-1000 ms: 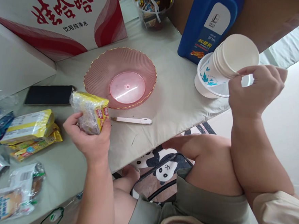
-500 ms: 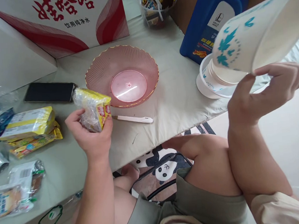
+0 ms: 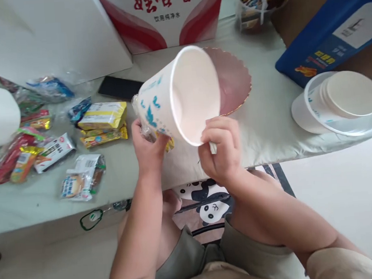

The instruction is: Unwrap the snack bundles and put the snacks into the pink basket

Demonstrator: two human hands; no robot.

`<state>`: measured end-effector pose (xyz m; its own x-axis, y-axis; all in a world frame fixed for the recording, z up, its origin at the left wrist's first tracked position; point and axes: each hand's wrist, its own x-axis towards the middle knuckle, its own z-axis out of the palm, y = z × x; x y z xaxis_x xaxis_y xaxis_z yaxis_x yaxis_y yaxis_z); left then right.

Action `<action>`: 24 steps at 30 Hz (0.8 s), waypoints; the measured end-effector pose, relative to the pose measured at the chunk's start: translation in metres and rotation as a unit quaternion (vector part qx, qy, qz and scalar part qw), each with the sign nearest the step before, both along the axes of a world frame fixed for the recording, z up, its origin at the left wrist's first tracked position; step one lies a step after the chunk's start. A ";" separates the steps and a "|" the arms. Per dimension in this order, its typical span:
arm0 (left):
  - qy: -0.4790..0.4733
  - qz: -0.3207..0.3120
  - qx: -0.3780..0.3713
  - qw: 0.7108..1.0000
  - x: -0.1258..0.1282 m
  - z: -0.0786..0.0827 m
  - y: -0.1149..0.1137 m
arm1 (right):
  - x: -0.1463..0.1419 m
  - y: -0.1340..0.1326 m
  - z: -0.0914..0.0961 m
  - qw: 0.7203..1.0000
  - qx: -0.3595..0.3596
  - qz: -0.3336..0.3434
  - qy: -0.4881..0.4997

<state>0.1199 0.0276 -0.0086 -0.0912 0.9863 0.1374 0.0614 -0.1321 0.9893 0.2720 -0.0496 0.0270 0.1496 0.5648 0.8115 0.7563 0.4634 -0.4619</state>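
My right hand (image 3: 222,150) pinches the rim of a white paper cup (image 3: 157,100) with blue leaf prints. The cup is tilted, its mouth turned toward me and to the right. Behind and below it, my left hand (image 3: 151,152) is closed around a yellow snack pack in clear wrap (image 3: 169,144), mostly hidden by the cup. Partly covered by the cup, the pink ribbed bowl (image 3: 236,78) with a gold wavy rim sits on the table. Several nested paper cups (image 3: 351,94) lie tilted in a white tub (image 3: 308,112) at the right.
Wrapped snacks (image 3: 103,115) lie at the left, near a black phone (image 3: 118,88). A red and white carton (image 3: 165,26) and a white box (image 3: 54,34) stand behind. At the right are a blue jug (image 3: 322,36) and a clear snack tub (image 3: 252,18).
The paper cup has moved left with my right hand, from above the tub to in front of the bowl and beside the snack pack. The view has shifted left.
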 end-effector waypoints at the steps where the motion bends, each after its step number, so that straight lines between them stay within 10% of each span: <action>1: -0.003 0.007 -0.006 1.000 -0.005 0.001 -0.003 | -0.012 0.004 -0.004 1.000 0.001 0.026 0.016; 11: -0.123 0.092 -0.084 0.984 -0.046 0.002 -0.022 | -0.062 0.045 -0.032 0.986 -0.083 0.129 0.065; 24: 0.065 0.009 -0.106 0.992 -0.051 -0.004 -0.022 | -0.003 0.080 -0.060 0.986 -0.162 -0.013 0.044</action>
<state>0.0693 0.0060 -0.0128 -0.1047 0.9926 -0.0610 0.1913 0.0803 0.9782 0.2692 0.0299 -0.0326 0.2289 0.7877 0.5720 0.7158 0.2620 -0.6473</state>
